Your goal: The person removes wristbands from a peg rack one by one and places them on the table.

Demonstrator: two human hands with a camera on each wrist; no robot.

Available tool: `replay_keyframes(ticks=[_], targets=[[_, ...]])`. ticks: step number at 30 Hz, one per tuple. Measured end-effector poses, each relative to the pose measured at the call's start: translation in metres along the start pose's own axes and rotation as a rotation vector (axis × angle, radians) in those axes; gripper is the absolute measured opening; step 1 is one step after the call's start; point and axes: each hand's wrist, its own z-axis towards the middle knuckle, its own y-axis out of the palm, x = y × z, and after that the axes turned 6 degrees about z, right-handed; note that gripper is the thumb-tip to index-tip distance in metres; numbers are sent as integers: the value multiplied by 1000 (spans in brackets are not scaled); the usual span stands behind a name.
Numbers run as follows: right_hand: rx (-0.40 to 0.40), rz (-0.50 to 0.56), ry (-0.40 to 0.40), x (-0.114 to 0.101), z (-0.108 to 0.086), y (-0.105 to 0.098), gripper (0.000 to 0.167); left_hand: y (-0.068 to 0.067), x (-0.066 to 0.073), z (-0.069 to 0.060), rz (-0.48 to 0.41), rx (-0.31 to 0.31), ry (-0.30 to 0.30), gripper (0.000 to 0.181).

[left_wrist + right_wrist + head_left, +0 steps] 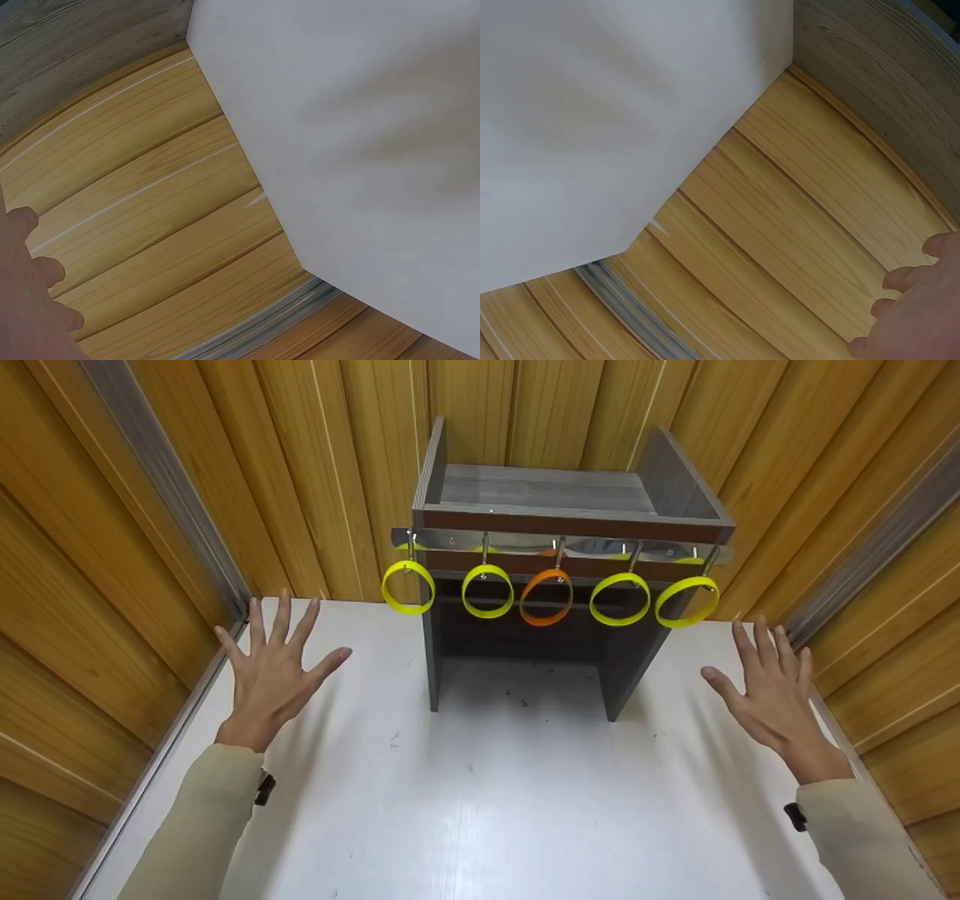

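Observation:
My left hand (274,675) is held above the left side of the white table, its fingers spread and nothing in it. On the right, my right hand (772,697) hovers likewise with spread fingers and holds nothing. Between them stands a grey wooden rack (536,489). From hooks on its metal strip (525,541) hang several yellow rings (487,615) and one orange ring (546,622) in the middle. Neither hand touches the rack or the rings. Only part of the left hand (30,300) shows in the left wrist view, and part of the right hand (915,315) in the right.
The white table (480,810) lies under both hands and the rack. Wood-patterned panels (360,450) rise behind it and along both sides. Grey metal strips (172,480) run up the corners.

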Motion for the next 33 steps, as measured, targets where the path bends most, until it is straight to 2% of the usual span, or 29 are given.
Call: replay_keyframes(ticks=[7,15,22,26,31,33], targets=[[22,110,7,-2,0,-7,78,-8,10,4,-45,26,1,93],[71,285,-15,-8,5,-19,70,-10,21,8,-163,47,-28,91],[97,478,58,-19,7,-32,64,-2,28,8,-275,77,-34,87],[103,581,85,-28,8,-41,60,3,33,8,-331,69,-38,83],[166,680,32,-37,14,-49,57,13,39,9,-399,65,-48,80],[200,766,4,-40,17,-50,55,18,42,8,-425,66,-50,80]])
